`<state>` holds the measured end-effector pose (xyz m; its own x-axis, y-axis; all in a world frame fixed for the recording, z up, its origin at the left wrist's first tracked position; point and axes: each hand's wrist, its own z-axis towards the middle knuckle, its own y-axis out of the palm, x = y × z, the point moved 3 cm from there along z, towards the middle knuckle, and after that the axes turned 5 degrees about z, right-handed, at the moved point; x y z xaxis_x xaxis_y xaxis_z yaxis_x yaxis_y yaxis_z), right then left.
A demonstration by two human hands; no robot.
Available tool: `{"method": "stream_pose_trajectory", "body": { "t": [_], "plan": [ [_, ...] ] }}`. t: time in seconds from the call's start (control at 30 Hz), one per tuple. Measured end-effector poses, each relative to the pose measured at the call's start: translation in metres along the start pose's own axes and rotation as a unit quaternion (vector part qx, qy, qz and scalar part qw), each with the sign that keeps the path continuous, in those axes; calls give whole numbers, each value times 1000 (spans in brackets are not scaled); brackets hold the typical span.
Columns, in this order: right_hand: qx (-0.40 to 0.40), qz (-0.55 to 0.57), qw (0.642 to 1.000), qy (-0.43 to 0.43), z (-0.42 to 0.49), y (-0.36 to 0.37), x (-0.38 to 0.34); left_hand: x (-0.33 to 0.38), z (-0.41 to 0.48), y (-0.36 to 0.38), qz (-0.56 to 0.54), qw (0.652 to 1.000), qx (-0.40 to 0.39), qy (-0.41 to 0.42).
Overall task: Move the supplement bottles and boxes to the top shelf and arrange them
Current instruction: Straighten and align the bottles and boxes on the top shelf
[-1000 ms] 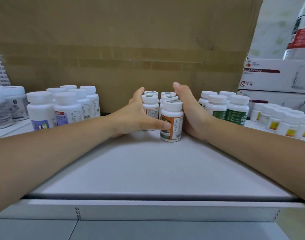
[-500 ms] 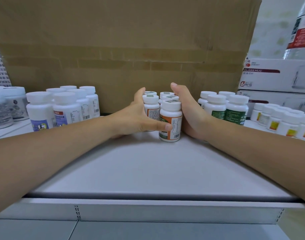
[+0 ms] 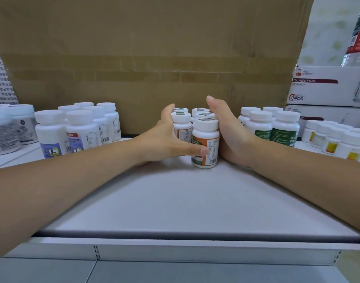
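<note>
A tight cluster of several white supplement bottles with orange labels stands upright at the back middle of the white top shelf. My left hand lies against the cluster's left side, its straight thumb pressing across the front bottle. My right hand presses flat against the cluster's right side, fingers pointing to the back. The bottles are squeezed between both palms. Both forearms rest low over the shelf.
White bottles with purple labels stand to the left, green-label bottles and small yellow-label bottles to the right. A large cardboard box forms the back wall. Glass mug boxes are stacked at the far right.
Hardly anything differs. Both hands stay pressed on the bottle cluster, and the cluster has shifted only a trace sideways.
</note>
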<state>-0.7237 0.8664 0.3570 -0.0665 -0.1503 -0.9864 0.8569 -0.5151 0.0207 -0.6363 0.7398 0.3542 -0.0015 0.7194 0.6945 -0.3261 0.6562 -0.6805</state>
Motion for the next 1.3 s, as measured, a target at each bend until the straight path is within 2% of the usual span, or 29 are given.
{"method": "stream_pose_trajectory", "body": {
  "t": [0.2, 0.4, 1.07, 1.17, 1.3],
  "plan": [
    [-12, 15, 1000, 6, -1, 2, -1, -1, 0, -1, -14, 1000, -3, 1],
    [36, 13, 999, 10, 0, 2, -1, -3, 1, -3, -29, 1000, -1, 9],
    [78, -18, 997, 13, 1, 1, -1, -5, 3, -5, -11, 1000, 5, 13],
    [125, -43, 991, -22, -2, 1, -12, -2, 1, -12, 1, 999, -7, 35],
    [206, -134, 960, -136, -16, 5, -44, 18, -11, -29, 36, 997, 50, 55]
  ]
}}
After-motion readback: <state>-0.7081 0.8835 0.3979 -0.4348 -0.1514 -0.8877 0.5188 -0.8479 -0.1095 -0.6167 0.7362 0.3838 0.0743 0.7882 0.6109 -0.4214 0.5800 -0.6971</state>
